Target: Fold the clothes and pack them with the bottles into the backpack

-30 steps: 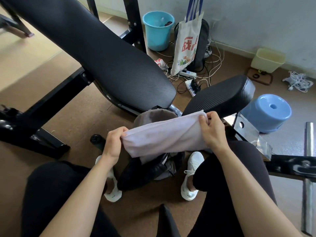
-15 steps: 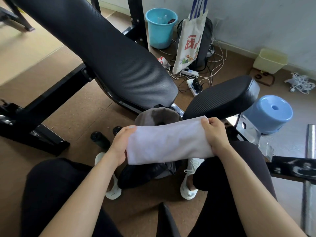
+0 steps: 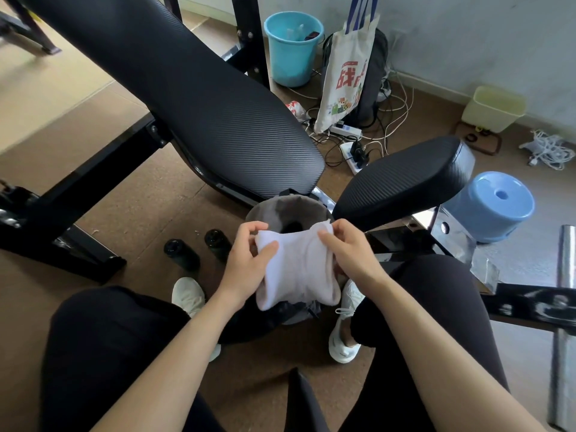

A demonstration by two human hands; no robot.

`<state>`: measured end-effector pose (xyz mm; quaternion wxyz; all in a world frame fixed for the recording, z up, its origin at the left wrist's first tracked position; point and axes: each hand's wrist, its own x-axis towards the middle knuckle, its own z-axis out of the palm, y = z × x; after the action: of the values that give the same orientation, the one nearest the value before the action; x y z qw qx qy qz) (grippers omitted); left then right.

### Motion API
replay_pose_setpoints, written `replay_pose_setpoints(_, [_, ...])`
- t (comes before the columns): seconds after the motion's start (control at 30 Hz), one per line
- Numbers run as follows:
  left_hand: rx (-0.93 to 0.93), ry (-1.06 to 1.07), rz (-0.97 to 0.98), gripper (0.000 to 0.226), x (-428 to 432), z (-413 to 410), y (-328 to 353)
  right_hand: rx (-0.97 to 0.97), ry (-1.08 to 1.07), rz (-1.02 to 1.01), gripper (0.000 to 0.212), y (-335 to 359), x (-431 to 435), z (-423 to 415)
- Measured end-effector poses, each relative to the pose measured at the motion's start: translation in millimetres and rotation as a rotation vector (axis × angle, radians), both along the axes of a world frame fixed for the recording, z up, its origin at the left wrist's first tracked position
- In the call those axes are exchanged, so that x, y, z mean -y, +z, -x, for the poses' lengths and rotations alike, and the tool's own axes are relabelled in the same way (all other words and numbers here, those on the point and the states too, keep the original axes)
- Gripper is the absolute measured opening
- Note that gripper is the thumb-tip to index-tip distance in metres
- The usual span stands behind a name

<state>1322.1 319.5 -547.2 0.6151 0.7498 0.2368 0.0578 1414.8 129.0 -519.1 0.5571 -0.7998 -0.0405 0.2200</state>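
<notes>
Both hands, left hand (image 3: 246, 269) and right hand (image 3: 349, 254), were closed on the folded white garment (image 3: 297, 275), held above the open backpack (image 3: 280, 310) between the feet; unfolding was judged likely if either pinch slackened during lowering.

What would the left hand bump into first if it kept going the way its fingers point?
Probably the right hand. The left hand points rightward across the folded white cloth that both hands grip, so the cloth lies under it and the other hand sits next in line, though depth is unclear.
</notes>
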Motion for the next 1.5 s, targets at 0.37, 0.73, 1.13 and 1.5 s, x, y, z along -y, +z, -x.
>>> replay_pose_setpoints(0.37, [0.015, -0.231, 0.365, 0.048, 19.3, 1.2, 16.3, 0.008, 0.278, 0.069, 0.054, -9.4, -16.0, 15.1])
replay_pose_setpoints(0.73, [0.031, 0.209, 0.181, 0.024, -3.6, -10.6, 8.4, -0.354, 0.02, -0.525, 0.036, 2.2, -6.8, -9.4])
replay_pose_setpoints(1.13, [-0.122, -0.046, 0.502, 0.043, 1.4, -7.6, 3.4, -0.161, -0.073, -0.278, 0.059, -7.8, -0.7, -11.0])
replay_pose_setpoints(1.5, [-0.104, -0.079, 0.085, 0.069, -7.3, -7.4, -12.9, 0.096, 0.356, -0.041, 0.046, -9.7, 1.4, -5.2])
